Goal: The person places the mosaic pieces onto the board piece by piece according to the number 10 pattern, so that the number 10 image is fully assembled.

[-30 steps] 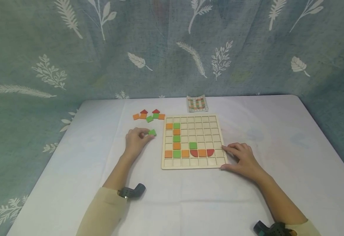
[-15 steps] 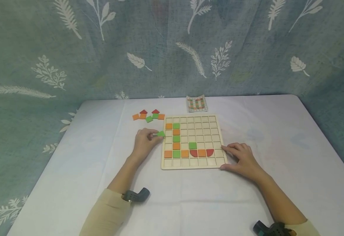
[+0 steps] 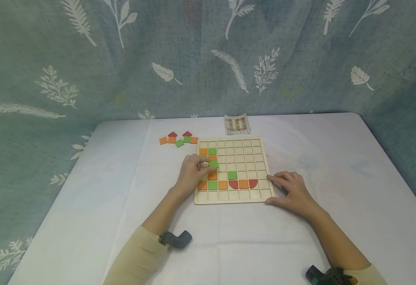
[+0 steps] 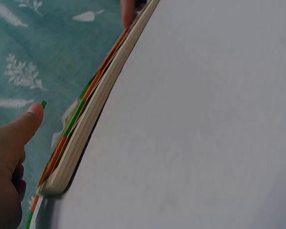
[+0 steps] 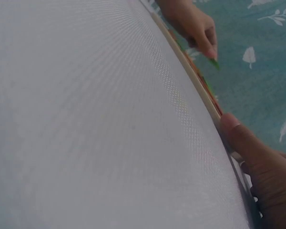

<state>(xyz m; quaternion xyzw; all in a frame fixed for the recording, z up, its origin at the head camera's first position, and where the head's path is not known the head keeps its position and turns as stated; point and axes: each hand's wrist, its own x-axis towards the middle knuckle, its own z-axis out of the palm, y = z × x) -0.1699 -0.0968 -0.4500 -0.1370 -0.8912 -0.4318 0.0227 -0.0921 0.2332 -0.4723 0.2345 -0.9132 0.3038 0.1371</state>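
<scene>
My left hand (image 3: 191,173) pinches a green square tile (image 3: 213,164) between thumb and fingertips, over the left part of a wooden grid board (image 3: 241,195). In the right wrist view that green tile (image 5: 214,63) shows raised above the board. Orange and green squares sit in the board's cells along the left columns and a lower row. That row also bears two red quarter-round tiles (image 3: 253,183), with an orange square (image 3: 244,184) between them. My right hand (image 3: 293,194) rests at the board's lower right, thumb by the corner and fingertips touching the right edge.
Loose tiles lie beyond the board's upper left: orange squares (image 3: 163,141), green squares (image 3: 179,143) and two red triangles (image 3: 172,134). A patterned card (image 3: 238,124) lies behind the board. A leaf-print cloth (image 3: 193,59) hangs behind the white table (image 3: 236,241).
My left hand has carried the green tile rightward from the table left of the board to over its left columns. The right hand has stayed at the board's edge.
</scene>
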